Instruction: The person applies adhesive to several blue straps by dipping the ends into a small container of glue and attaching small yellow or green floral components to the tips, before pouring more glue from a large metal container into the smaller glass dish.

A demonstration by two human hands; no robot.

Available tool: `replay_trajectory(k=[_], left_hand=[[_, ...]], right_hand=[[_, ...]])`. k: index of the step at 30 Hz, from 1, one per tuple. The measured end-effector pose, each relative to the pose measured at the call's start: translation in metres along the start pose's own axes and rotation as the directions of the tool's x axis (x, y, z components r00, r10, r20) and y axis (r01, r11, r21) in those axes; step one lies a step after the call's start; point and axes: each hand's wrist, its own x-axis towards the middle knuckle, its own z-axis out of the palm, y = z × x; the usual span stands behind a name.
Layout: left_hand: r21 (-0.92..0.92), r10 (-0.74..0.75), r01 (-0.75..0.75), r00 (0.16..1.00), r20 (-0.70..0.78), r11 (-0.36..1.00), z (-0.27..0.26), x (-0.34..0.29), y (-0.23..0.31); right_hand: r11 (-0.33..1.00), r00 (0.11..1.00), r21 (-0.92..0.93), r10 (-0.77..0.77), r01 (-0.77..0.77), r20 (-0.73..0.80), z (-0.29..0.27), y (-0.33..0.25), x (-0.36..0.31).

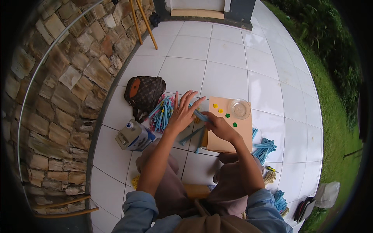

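My right hand [220, 126] closes on a light-blue strip-like piece [200, 115] that slants up to the left. My left hand [182, 115] is raised at its other end with the fingers stretched apart; whether the thumb touches the piece is hidden. Beneath my right hand stands a tan cardboard-topped box [229, 144]. On it lie small yellow flower shapes [215, 105], green flower shapes [227, 115] and a clear round dish [239, 108]. Left of my left hand is a bunch of blue stems with pink ends [162, 115]. Another blue strip [191, 136] lies on the floor below.
A brown patterned backpack [145, 93] and a large jug [136, 136] stand at the left, near the stone wall [58, 105]. To the right lie blue bundles [265, 150], a yellow-handled tool [271, 169] and a whitish plastic bag [327, 194]. Grass borders the tiled floor [229, 50].
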Motion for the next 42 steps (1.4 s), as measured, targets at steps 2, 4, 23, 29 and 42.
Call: replay_trajectory(k=[2,4,23,29,42], left_hand=[[-0.166,0.096,-0.051,0.956,0.279,0.985,0.005,-0.005,-0.014],[-0.206,0.060,-0.011,0.970,0.237,0.979,0.009,-0.012,-0.020],[-0.428,-0.138,0.180,0.982,0.126,0.886,-0.005,-0.011,-0.014],[-0.823,-0.373,0.336,0.913,0.165,0.458,0.004,-0.001,-0.005],[-0.849,-0.269,0.397,0.910,0.315,0.349,0.003,0.007,-0.010]], right_hand=[[0.998,0.999,-0.048,-0.047,0.047,0.004,0.000,-0.006,0.002],[0.993,0.998,-0.107,-0.059,0.056,-0.028,-0.013,-0.016,0.002],[0.779,0.872,0.544,-0.006,0.311,-0.490,-0.044,-0.011,-0.004],[0.772,0.767,0.508,0.041,0.383,-0.640,-0.062,-0.003,-0.006],[0.862,0.727,0.384,0.027,0.330,-0.686,-0.062,0.004,-0.004]])
